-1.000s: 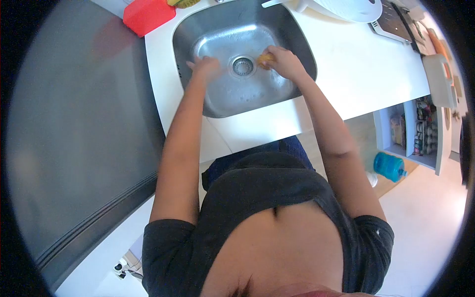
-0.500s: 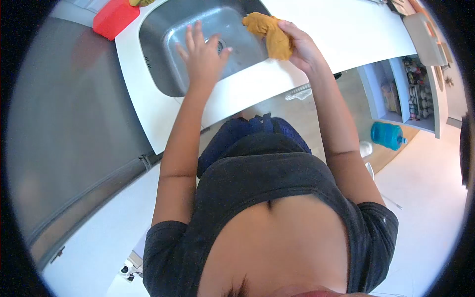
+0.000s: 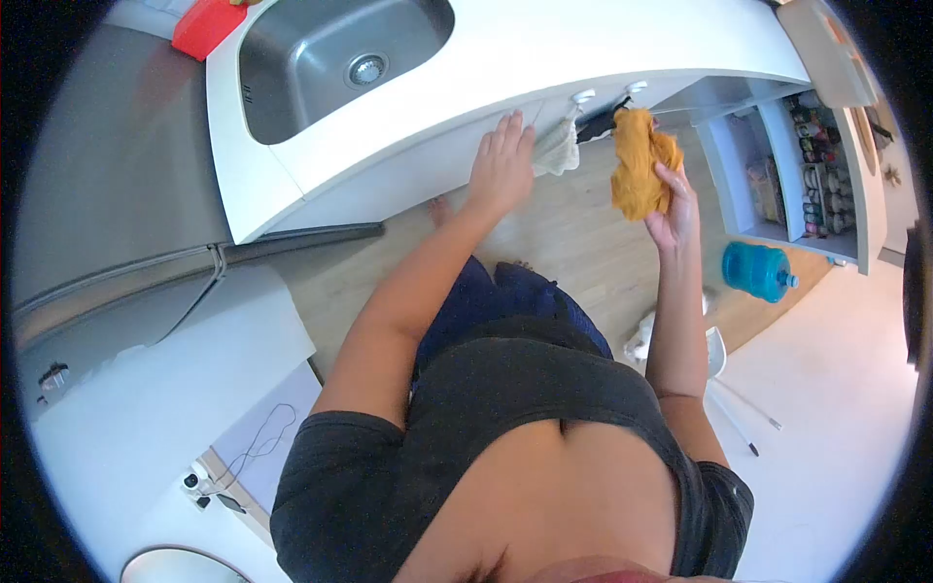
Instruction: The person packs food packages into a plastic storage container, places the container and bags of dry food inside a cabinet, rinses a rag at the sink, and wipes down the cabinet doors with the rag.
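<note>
My right hand (image 3: 677, 212) grips a crumpled mustard-yellow cloth (image 3: 637, 170), which stands up from my fingers in front of the counter. My left hand (image 3: 502, 165) is held out with its fingers stretched and nothing in it, close to the cabinet front below the counter edge. Just right of it, a whitish cloth (image 3: 557, 151) hangs from a white hook (image 3: 582, 96). A black cloth (image 3: 601, 121) hangs beside that, partly behind the yellow cloth.
A steel sink (image 3: 309, 107) is set into the white counter (image 3: 408, 102). At its far left stands a red container (image 3: 209, 27). An open drawer (image 3: 777, 170) juts out at right, with a blue water bottle (image 3: 756, 271) below it. A grey fridge (image 3: 107, 165) stands left.
Both hands have moved right and back from the sink, the right one carrying the yellow cloth off the counter edge. The view has shifted, showing more floor and the hanging cloths.
</note>
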`<state>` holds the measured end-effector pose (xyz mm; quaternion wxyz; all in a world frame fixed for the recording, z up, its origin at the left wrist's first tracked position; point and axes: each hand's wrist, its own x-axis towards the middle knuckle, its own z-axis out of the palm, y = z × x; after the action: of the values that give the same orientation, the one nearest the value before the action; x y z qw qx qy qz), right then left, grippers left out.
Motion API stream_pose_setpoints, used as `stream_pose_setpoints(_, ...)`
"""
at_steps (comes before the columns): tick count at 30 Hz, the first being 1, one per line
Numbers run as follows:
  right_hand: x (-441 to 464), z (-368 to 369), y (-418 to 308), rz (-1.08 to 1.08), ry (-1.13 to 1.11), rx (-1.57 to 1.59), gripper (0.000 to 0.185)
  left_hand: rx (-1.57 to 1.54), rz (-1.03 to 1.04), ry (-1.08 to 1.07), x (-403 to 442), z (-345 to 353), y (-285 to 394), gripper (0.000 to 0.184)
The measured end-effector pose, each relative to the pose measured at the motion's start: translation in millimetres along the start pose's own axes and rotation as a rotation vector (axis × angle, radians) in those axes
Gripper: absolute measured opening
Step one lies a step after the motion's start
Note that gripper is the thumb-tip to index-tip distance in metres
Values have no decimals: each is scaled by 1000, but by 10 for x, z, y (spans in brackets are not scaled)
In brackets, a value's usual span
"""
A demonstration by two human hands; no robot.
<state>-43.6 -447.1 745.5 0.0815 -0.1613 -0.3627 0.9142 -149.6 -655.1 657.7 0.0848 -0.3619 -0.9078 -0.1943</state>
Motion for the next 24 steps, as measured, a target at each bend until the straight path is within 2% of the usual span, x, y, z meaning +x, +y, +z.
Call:
stream_pose_setpoints(4, -284, -387, 79, 84, 111, 15, 43, 133, -85, 13, 123, 245, 121, 65)
stream_pose_setpoints(6, -302, -480, 119, 130, 109, 67, 43, 98, -269, -5, 179, 294, 131, 67)
stream_pose_setpoints(7, -305, -507, 132, 134, 99, 63, 43, 101, -278, 3, 204, 299, 122, 67)
stream_pose_setpoints(10, -285, -573, 221, 149, 138, -9, 43, 73, -306, 40, 268, 271, 59, 61)
stream_pose_setpoints(12, -280, -625, 267, 242, 86, 8, 43, -56, -328, 39, 244, 290, 61, 52)
stream_pose_setpoints(15, -305, -597, 383, 275, 199, -44, 42, 3, -231, 67, 69, 339, 122, 44)
stream_pose_setpoints(19, -433, -555, 603, 295, 204, -62, 41, -11, -120, 55, -408, 322, 276, 45)
stream_pose_setpoints(21, -500, -483, 815, 9, 224, -420, 36, 44, -1, 161, -623, 294, 373, 36)
stream_pose_setpoints(22, -508, -505, 896, 20, 217, -420, 36, 49, -12, 157, -716, 287, 404, 36)
stream_pose_setpoints(24, -499, -548, 1079, -494, -109, -1385, 34, -119, -14, 130, -910, 279, 451, 43)
